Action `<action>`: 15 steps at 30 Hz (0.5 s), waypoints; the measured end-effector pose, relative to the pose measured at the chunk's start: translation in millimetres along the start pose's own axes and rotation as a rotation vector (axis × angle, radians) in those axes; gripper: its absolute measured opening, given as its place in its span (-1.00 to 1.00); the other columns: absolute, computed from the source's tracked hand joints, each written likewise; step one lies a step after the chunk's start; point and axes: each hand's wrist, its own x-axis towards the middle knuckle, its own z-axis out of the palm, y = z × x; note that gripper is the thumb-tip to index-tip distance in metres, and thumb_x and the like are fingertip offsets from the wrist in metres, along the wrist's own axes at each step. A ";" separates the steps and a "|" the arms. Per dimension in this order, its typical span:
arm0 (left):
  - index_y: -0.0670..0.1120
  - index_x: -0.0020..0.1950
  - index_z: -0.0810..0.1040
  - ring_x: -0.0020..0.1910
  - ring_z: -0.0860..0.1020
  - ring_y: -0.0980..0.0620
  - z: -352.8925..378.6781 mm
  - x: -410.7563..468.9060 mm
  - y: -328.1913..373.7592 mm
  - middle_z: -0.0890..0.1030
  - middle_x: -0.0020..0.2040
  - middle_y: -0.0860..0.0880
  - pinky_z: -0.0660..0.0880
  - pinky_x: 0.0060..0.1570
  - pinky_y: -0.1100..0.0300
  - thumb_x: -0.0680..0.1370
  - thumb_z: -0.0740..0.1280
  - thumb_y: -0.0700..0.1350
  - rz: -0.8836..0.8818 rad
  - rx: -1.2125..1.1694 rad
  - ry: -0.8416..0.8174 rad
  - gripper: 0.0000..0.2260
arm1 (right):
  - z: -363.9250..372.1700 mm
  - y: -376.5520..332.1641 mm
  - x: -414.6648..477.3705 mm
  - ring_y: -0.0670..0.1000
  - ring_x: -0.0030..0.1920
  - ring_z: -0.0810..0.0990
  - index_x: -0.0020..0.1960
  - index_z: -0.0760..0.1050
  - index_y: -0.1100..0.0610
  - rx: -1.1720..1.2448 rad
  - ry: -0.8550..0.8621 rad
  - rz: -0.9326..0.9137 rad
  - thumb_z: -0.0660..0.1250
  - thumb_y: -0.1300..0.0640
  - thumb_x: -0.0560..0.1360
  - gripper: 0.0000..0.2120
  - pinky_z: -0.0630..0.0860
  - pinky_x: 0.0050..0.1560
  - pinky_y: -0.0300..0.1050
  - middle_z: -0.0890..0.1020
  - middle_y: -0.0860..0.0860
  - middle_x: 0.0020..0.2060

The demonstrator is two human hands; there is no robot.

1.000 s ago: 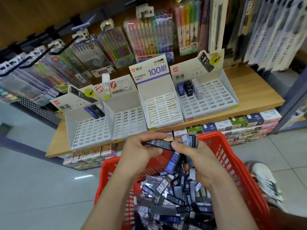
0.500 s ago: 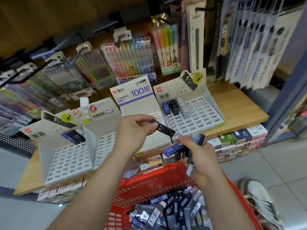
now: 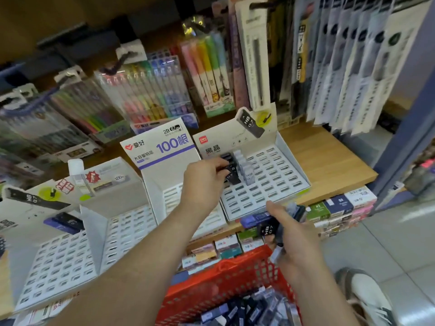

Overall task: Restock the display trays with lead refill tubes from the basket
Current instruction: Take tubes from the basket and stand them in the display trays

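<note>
My left hand (image 3: 203, 182) reaches over the right-hand white display tray (image 3: 277, 184) and pinches a black HB 0.7 lead refill tube (image 3: 231, 176) at a slot, next to several black and grey tubes (image 3: 244, 165) standing in the tray's back rows. My right hand (image 3: 294, 236) hovers above the red basket (image 3: 226, 276) and grips a bundle of several tubes (image 3: 270, 228), black, blue and grey. The basket holds a heap of loose tubes (image 3: 247, 309). Three more slotted trays stand to the left: the "100" tray (image 3: 164, 191), a middle tray (image 3: 124, 229) and the far-left tray (image 3: 58, 262).
The trays sit on a wooden shelf (image 3: 329, 161). Packs of coloured pens (image 3: 146, 90) and carded pens (image 3: 353, 67) hang behind on hooks. Small boxes (image 3: 339, 208) line the shelf below. A shoe (image 3: 367, 300) stands on the tiled floor at right.
My left hand has carried the black tube from above the basket up and right to the right-hand tray. My right hand has lifted its bundle clear of the basket.
</note>
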 end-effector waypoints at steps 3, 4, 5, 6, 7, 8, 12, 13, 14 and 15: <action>-0.10 0.18 0.63 0.18 0.55 -0.02 4.1 4.6 -1.0 0.64 0.16 -0.05 0.37 0.27 0.22 0.54 0.34 -0.22 0.060 0.033 -0.040 -0.77 | 1.5 4.8 2.1 0.00 -0.38 0.49 -0.04 0.53 0.19 0.049 0.003 0.035 0.49 0.15 0.45 -0.81 0.40 -0.53 -0.22 0.57 0.14 -0.20; -0.11 0.16 0.64 0.16 0.56 -0.05 6.1 6.2 -1.3 0.65 0.14 -0.07 0.40 0.25 0.19 0.54 0.34 -0.25 0.093 0.044 -0.056 -0.77 | 2.1 5.7 2.4 -0.01 -0.39 0.47 -0.04 0.52 0.19 0.063 0.000 0.042 0.49 0.15 0.46 -0.81 0.39 -0.54 -0.23 0.56 0.14 -0.20; -0.12 0.14 0.65 0.12 0.57 -0.08 8.6 7.4 -1.9 0.65 0.10 -0.09 0.43 0.21 0.15 0.53 0.33 -0.28 0.131 0.062 -0.070 -0.77 | 2.6 6.3 2.6 -0.02 -0.41 0.46 -0.04 0.51 0.19 0.079 -0.002 0.051 0.49 0.14 0.45 -0.80 0.38 -0.54 -0.23 0.55 0.14 -0.20; -0.13 0.12 0.66 0.08 0.57 -0.10 11.7 8.2 -2.6 0.65 0.07 -0.10 0.45 0.16 0.14 0.52 0.33 -0.30 0.166 0.079 -0.073 -0.77 | 3.1 6.5 2.4 -0.03 -0.44 0.45 -0.06 0.51 0.19 0.094 -0.002 0.060 0.50 0.13 0.45 -0.79 0.39 -0.53 -0.22 0.55 0.15 -0.20; -0.13 0.12 0.66 0.05 0.57 -0.09 14.7 8.6 -3.5 0.65 0.05 -0.10 0.46 0.13 0.14 0.52 0.33 -0.30 0.169 0.086 -0.067 -0.77 | 3.5 6.2 2.0 -0.04 -0.46 0.46 -0.06 0.51 0.19 0.107 -0.002 0.067 0.50 0.12 0.44 -0.78 0.39 -0.52 -0.21 0.56 0.16 -0.20; -0.12 0.12 0.66 0.03 0.57 -0.07 16.3 8.4 -4.2 0.64 0.04 -0.08 0.45 0.11 0.17 0.51 0.34 -0.29 0.140 0.076 -0.058 -0.77 | 4.0 6.0 1.9 -0.05 -0.47 0.46 -0.07 0.51 0.19 0.118 -0.001 0.070 0.51 0.12 0.43 -0.78 0.40 -0.50 -0.21 0.57 0.16 -0.19; -0.09 0.07 0.65 -0.08 0.59 0.04 13.6 5.6 2.7 0.66 -0.04 -0.01 0.48 0.03 0.24 0.50 0.39 -0.21 0.010 -0.009 -0.008 -0.83 | 6.1 2.9 -0.1 -0.07 -0.50 0.47 -0.07 0.52 0.22 0.157 0.030 0.039 0.49 0.09 0.45 -0.78 0.42 -0.46 -0.23 0.60 0.12 -0.25; -0.07 0.05 0.66 -0.08 0.58 0.05 9.8 1.0 6.2 0.66 -0.04 0.01 0.47 0.02 0.24 0.51 0.38 -0.18 -0.004 -0.009 0.011 -0.86 | 7.1 2.1 -0.6 -0.08 -0.50 0.46 -0.07 0.52 0.22 0.178 0.044 0.030 0.48 0.09 0.46 -0.78 0.41 -0.48 -0.24 0.60 0.10 -0.28; -0.04 0.03 0.66 -0.09 0.58 0.08 4.8 -6.1 9.7 0.66 -0.05 0.04 0.46 0.00 0.25 0.53 0.36 -0.16 -0.030 -0.033 0.035 -0.88 | 7.8 1.4 -0.8 -0.09 -0.50 0.46 -0.07 0.52 0.21 0.203 0.060 0.020 0.47 0.09 0.47 -0.78 0.41 -0.49 -0.25 0.59 0.08 -0.30; -0.01 -0.01 0.65 -0.14 0.58 0.11 -1.6 -16.0 14.9 0.66 -0.10 0.08 0.47 -0.03 0.25 0.54 0.34 -0.12 -0.090 -0.104 0.042 -0.89 | 8.8 0.6 -1.0 -0.09 -0.51 0.46 -0.09 0.52 0.21 0.223 0.077 0.006 0.46 0.08 0.48 -0.79 0.41 -0.49 -0.25 0.58 0.06 -0.33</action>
